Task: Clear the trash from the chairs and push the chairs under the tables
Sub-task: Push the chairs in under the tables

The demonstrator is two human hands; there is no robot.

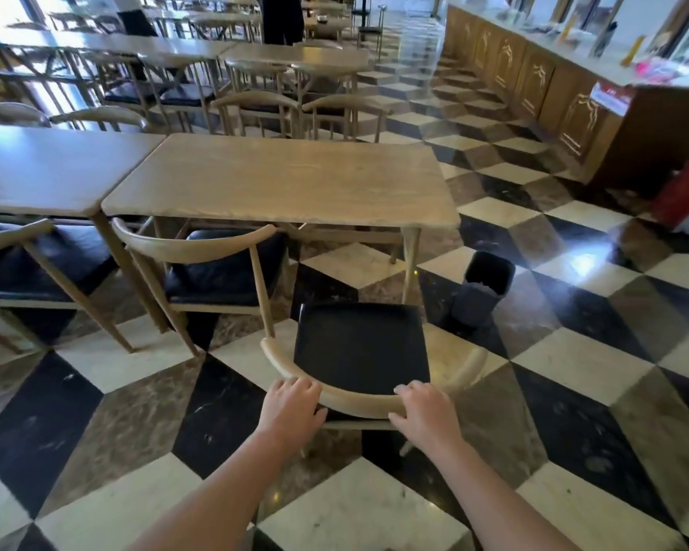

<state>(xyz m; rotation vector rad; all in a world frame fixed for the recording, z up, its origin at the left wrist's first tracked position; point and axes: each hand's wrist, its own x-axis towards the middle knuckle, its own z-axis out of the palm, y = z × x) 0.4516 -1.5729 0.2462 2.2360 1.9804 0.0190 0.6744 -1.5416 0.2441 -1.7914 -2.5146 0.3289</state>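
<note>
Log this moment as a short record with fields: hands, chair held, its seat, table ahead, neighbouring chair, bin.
left hand: left hand grips the curved wooden backrest, left of its middle
right hand: right hand grips the same backrest, right of its middle
chair held: held chair stands out from the table, not yet pushed in
seat: black seat, no trash visible on it
table ahead: wooden table, top bare
neighbouring chair: chair on the left, seat partly under the table
bin: small dark bin on the floor by the table's right front leg
</note>
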